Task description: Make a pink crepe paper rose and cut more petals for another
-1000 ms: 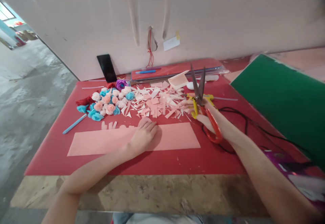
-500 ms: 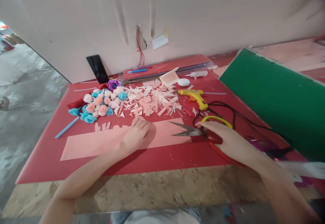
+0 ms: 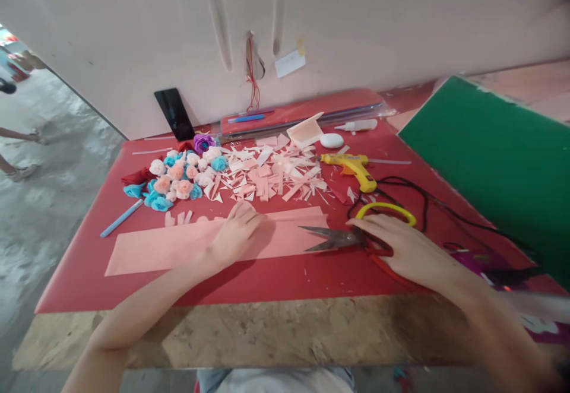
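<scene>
My left hand [image 3: 236, 230] lies palm down, fingers curled loosely, on a long pink paper strip [image 3: 178, 244] spread over the red sheet [image 3: 267, 280]. My right hand [image 3: 401, 244] rests on the handles of a pair of scissors [image 3: 342, 237] with one red and one yellow loop. The scissors lie flat on the sheet, blades pointing left over the strip's right end. Several small cut pink pieces [image 3: 178, 218] lie just above the strip.
A heap of pink paper scraps [image 3: 267, 173] and paper roses [image 3: 178, 176] in pink, white and blue lie behind. A yellow glue gun [image 3: 351, 167] with a black cord, a blue pen [image 3: 120, 218], a black phone [image 3: 173, 114] and a green board [image 3: 490, 161] surround the sheet.
My right hand brought the scissors down from upright above the scraps and laid them flat by the strip's right end. My left hand stayed on the strip.
</scene>
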A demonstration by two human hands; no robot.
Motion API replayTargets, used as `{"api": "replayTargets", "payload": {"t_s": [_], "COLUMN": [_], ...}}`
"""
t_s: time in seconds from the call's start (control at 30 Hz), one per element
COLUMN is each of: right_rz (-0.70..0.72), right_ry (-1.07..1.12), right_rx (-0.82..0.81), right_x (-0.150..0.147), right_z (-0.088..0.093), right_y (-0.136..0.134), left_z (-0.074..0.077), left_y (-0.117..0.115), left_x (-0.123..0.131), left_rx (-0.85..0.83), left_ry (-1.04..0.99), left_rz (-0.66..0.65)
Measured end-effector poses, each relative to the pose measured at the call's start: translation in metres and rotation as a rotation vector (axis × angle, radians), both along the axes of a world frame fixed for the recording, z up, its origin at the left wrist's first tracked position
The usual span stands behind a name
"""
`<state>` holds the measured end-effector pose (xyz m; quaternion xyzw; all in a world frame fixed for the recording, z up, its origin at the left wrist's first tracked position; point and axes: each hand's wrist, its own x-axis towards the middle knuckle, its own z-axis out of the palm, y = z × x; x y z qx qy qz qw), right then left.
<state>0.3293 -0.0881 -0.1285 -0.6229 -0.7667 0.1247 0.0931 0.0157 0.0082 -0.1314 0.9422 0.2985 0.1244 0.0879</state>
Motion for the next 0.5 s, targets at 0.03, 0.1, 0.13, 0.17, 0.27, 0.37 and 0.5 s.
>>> {"api": "replayTargets", "payload": {"t_s": [0.03,0.1,0.13,0.17,0.27,0.37,0.5], "right_rz": [-0.002,-0.01,-0.014,-0.022,-0.055,-0.078,-0.109], "right_ry": [-0.012,-0.038,-0.05,-0.062,-0.09,-0.12,-0.154], "right_rx": [0.008,0.033,0.047,0.059,0.053,0.016,0.007], "right_x": [0.003,0.012,0.017,0.022,0.032,0.035,0.039], "right_z": [0.0,-0.001,-0.001,-0.002,-0.002,-0.003,-0.005], "right_y": [-0.001,-0.003,-0.004,-0.006,-0.01,-0.014,-0.019], "left_z": [0.002,0.007,0.009,0.01,0.011,0.011,0.013], "left_y": [0.001,0.005,0.007,0.01,0.019,0.027,0.033], "left_x": [0.002,0.007,0.01,0.015,0.032,0.053,0.076], "left_rx": [-0.035,-0.136,-0.199,-0.261,-0.386,-0.479,-0.592], "left_ry": [0.006,0.024,0.035,0.037,0.025,0.008,-0.024], "left_rz": [0.011,0.034,0.039,0.046,0.034,0.01,-0.054]}}
